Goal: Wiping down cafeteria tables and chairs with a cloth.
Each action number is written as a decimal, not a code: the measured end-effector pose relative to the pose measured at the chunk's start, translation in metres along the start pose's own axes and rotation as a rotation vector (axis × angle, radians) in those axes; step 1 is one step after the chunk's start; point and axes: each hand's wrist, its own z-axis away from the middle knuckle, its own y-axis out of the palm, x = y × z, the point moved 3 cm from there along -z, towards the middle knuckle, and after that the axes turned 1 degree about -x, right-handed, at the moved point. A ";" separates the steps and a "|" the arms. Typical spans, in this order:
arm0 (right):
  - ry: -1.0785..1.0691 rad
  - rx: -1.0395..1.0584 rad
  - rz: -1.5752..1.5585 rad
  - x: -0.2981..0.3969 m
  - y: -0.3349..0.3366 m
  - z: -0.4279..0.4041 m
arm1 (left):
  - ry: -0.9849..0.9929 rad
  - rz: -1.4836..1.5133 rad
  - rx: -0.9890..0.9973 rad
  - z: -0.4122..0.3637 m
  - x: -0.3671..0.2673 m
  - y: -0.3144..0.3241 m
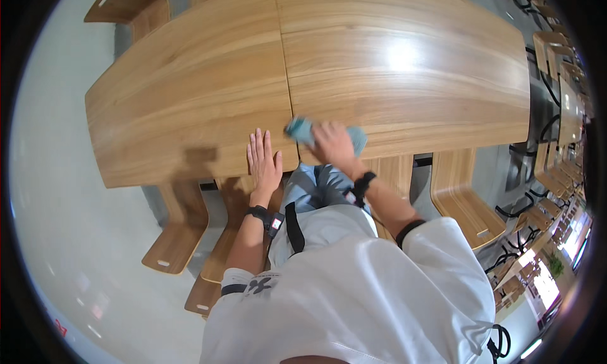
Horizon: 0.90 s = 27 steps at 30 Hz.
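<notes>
Two wood-grain tabletops (199, 79) meet at a narrow dark seam in front of me. My right hand (332, 143) presses a teal cloth (358, 139) onto the right-hand top, close to its near edge. One end of the cloth reaches to the seam, and the hand is slightly blurred. Left of the seam, my left hand (263, 162) lies palm down on the wood with its fingers stretched forward, holding nothing. Each wrist wears a black strap with a small device.
Bent-plywood chairs (462, 198) stand along the near edge at right, and others (178, 231) at left. Another chair (137, 6) is at the far left corner. More tables and chairs fill the right side. A ceiling light reflects off the right tabletop.
</notes>
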 end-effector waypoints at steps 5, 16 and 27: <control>-0.275 0.118 -0.115 -0.039 -0.025 0.030 | -0.010 -0.106 0.096 -0.006 0.009 0.009; 0.255 -0.077 0.107 0.008 0.000 -0.045 | 0.058 0.046 0.251 -0.008 0.008 0.012; 0.345 -0.114 0.300 -0.134 -0.074 0.047 | 0.169 0.010 0.218 -0.005 0.003 0.014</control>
